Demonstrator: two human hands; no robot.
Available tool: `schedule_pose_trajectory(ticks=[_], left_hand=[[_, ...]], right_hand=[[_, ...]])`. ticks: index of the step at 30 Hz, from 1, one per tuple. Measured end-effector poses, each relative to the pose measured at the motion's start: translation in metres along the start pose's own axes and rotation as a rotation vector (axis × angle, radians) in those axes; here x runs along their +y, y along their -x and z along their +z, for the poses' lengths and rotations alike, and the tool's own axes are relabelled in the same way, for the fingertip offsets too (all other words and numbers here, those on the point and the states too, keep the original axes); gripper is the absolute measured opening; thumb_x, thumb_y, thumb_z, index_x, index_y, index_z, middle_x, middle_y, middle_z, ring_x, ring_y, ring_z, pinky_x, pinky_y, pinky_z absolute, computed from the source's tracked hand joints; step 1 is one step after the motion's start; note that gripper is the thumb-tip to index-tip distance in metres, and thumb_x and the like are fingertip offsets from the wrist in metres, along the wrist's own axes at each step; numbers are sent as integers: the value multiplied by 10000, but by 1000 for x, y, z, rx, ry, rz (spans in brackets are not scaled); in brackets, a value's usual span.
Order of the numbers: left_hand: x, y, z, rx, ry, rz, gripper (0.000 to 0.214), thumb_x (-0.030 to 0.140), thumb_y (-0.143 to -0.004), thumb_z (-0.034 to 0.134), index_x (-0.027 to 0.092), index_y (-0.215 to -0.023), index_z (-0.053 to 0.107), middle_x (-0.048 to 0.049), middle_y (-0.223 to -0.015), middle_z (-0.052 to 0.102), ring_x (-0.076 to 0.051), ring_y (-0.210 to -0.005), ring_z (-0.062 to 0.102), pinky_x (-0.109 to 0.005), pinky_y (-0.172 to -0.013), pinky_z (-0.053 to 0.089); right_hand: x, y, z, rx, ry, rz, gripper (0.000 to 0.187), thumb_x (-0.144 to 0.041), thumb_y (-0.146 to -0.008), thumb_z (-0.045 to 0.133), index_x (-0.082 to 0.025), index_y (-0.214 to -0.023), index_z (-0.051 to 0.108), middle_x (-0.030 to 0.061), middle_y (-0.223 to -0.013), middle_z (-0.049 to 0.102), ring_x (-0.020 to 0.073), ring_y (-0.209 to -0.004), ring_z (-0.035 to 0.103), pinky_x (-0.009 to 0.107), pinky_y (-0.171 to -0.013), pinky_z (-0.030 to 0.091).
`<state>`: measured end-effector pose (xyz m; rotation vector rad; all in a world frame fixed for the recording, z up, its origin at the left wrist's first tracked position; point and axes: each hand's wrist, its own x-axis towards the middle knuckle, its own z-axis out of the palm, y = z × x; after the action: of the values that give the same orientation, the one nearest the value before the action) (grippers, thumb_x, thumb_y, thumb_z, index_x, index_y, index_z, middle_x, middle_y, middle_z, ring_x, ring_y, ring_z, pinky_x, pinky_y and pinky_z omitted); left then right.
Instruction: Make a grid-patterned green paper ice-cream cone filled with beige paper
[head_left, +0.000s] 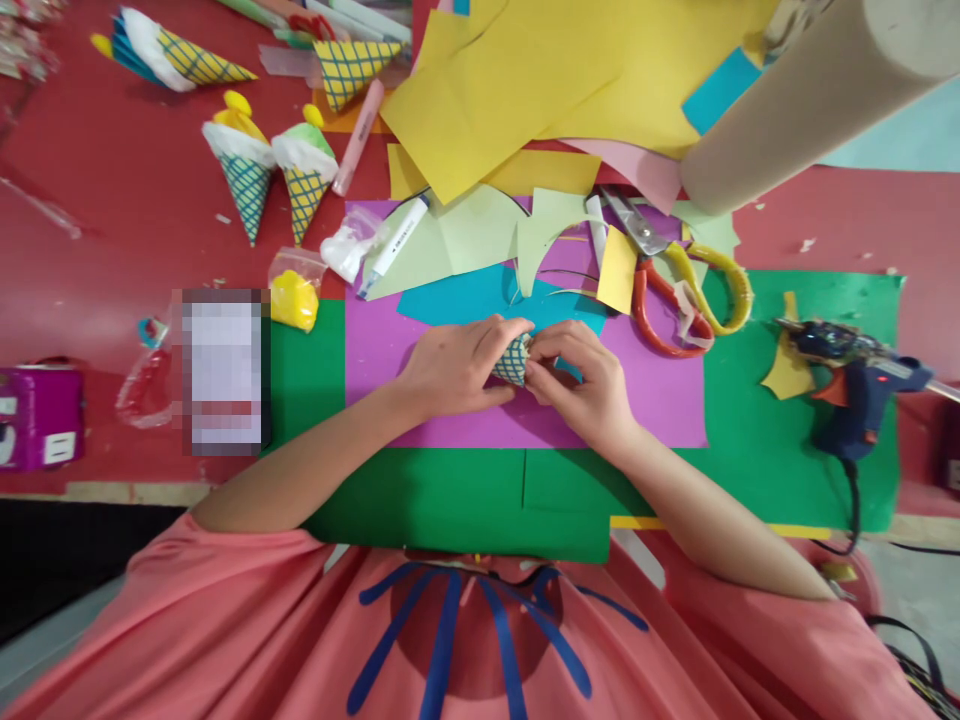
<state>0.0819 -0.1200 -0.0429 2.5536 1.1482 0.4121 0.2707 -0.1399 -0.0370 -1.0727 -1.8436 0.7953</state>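
Between my two hands is a small paper cone (511,362), pale with a dark blue-green criss-cross pattern. My left hand (469,365) is closed around its left side, with the fingers over the top. The fingertips of my right hand (581,375) pinch its right edge. Both hands are above a purple sheet (442,430), and a blue paper piece (480,300) lies just beyond them. Part of the cone is hidden by my fingers. Scissors (652,250) with red and yellow handles lie to the right of my right hand.
Finished paper cones (304,195) stand at the back left near a yellow clay bag (295,295). A glue gun (862,390) rests on the green sheet (750,420) at right. Yellow paper (510,90) and a large beige roll (810,100) lie at the back. A blurred phone (225,370) sits left.
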Motion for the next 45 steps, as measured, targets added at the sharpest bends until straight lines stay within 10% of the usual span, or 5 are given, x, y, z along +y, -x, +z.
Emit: schedule_pose_trajectory(ticks=[10, 22, 35, 45], left_hand=[[-2, 0, 8, 147, -112, 198, 456, 383, -912, 532, 121, -1274, 440, -138, -1036, 672, -242, -910, 675, -312, -668, 497], [-6, -1, 2, 76, 12, -101, 524, 458, -860, 545, 176, -1289, 440, -119, -1172, 620, -239, -1044, 637, -309, -780, 515], [-5, 1, 7, 117, 124, 43, 577, 532, -983, 264, 129, -1392, 324, -180, -1251, 556, -263, -1170, 551, -414, -940, 473], [-12, 1, -1, 167, 206, -105, 333, 400, -900, 568, 209, -1156, 474, -69, -1104, 607, -216, -1008, 607, -335, -809, 513]], right_hand=[[0, -2, 2, -9, -254, 382, 107, -146, -752, 649, -169, -669, 586, -44, -637, 478, 74, -588, 436, 223, -541, 360], [2, 2, -6, -92, 33, -213, 311, -172, -913, 496, -252, -1182, 630, 94, -1216, 647, 238, -1089, 611, 466, -930, 481], [6, 2, -6, -85, 65, -165, 399, -112, -907, 430, -253, -1250, 577, 113, -1175, 587, 244, -1107, 579, 465, -904, 522], [3, 0, -13, -130, 64, -278, 407, -80, -868, 437, -223, -1215, 596, 76, -1209, 676, 240, -1155, 562, 472, -976, 483]])
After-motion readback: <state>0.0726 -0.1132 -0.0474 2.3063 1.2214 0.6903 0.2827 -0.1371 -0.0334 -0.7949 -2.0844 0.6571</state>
